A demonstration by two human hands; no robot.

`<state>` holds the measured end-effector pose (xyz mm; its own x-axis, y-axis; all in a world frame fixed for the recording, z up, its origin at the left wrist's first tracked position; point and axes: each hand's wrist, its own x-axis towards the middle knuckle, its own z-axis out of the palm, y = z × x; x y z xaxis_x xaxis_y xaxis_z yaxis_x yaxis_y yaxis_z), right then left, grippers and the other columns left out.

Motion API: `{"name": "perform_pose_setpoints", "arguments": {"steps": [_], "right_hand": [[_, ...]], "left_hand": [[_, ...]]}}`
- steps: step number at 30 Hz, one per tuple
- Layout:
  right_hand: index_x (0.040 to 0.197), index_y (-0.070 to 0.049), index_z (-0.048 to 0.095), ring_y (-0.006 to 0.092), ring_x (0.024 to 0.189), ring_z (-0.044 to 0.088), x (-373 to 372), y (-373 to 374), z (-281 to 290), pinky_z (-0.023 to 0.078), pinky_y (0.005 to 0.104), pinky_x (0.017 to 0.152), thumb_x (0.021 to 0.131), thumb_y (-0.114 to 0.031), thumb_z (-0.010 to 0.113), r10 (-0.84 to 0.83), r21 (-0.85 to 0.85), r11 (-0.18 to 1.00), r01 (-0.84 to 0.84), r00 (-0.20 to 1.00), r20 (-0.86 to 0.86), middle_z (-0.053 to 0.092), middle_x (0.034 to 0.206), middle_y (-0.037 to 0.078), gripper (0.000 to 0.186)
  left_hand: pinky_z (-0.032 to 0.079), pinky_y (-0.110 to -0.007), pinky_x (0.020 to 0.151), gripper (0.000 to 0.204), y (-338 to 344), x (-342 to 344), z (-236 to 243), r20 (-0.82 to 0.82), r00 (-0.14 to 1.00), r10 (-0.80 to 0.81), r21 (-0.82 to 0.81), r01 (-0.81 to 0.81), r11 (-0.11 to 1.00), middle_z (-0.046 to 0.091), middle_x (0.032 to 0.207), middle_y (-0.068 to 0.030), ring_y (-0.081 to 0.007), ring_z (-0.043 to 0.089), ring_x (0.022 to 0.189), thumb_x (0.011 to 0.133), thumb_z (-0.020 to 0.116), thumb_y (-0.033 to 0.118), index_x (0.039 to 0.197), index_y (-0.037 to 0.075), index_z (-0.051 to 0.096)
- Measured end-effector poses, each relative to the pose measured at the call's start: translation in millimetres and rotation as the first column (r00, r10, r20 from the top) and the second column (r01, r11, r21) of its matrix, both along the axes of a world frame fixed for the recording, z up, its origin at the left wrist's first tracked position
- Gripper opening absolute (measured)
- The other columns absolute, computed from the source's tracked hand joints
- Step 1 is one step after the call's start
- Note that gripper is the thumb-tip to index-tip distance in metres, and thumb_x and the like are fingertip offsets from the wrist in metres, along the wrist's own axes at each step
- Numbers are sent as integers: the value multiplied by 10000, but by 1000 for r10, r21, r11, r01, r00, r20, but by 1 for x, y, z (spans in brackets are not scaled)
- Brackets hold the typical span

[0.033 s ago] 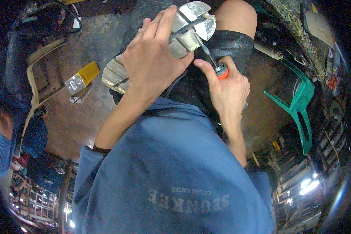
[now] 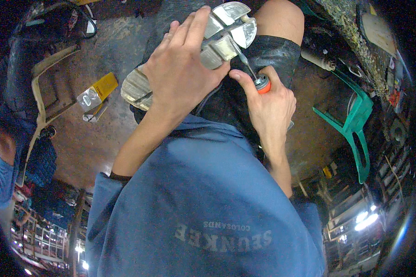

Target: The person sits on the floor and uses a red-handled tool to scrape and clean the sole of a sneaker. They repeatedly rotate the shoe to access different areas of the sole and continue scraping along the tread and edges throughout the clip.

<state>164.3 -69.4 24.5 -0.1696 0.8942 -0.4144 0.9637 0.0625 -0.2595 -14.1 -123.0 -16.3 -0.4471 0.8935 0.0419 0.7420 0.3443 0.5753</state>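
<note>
On my lap lies a shoe (image 2: 138, 86), its pale, worn, block-patterned sole turned up. My left hand (image 2: 178, 69) spreads over the middle of the sole with its fingers over the far side and thumb at the near edge, gripping it. In my right hand (image 2: 272, 99) is an awl-like tool (image 2: 262, 84) with an orange and dark handle and a slim metal shaft. The shaft slants up to the left, and its end meets the sole's edge near a raised block. I cannot make out whether the tip has gone in. Most of the handle is hidden in my fist.
A yellow and silver tin (image 2: 98, 92) lies on the floor at the left, beside a beige chair frame (image 2: 39, 99). Another person's arm (image 2: 1, 145) shows at the far left. To the right is a green plastic chair (image 2: 358, 113), with a rough timber beam (image 2: 353, 41) beyond it.
</note>
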Motion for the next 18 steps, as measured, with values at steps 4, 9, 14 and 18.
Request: {"name": "perform_pose_setpoints", "arguments": {"steps": [4,9,14,18], "right_hand": [[1038,-46,800,505,833,772,-4,0,0,599,550,794,867,-796,830,7,-6,1000,-7,1000,-12,751,779,279,769],[1058,-49,809,497,835,781,-4,0,-1,608,551,799,864,-817,816,40,-18,999,-40,999,13,759,783,279,793],[1079,-56,815,492,824,788,-2,-1,-2,613,555,796,862,-831,806,106,-3,994,-106,994,-1,760,774,274,805],[1089,-57,816,495,821,786,-1,0,-2,613,548,792,865,-830,804,120,-3,993,-120,993,7,758,772,275,805]], "left_hand": [[646,-523,1021,962,1,0,5,-31,1000,-5,87,8,996,795,1339,-166,-466,754,1262,705,989,312,1568,144,599],[578,-551,1149,961,1,-5,16,70,993,-95,29,93,995,757,1342,-281,-533,732,1232,717,973,201,1556,-33,569],[581,-543,1155,957,2,-7,15,11,991,-131,122,129,984,754,1344,-290,-512,745,1222,733,972,197,1564,-39,559],[584,-534,1152,945,0,-8,12,23,990,-136,77,134,988,750,1359,-283,-492,748,1229,744,970,201,1560,-41,560]]}}
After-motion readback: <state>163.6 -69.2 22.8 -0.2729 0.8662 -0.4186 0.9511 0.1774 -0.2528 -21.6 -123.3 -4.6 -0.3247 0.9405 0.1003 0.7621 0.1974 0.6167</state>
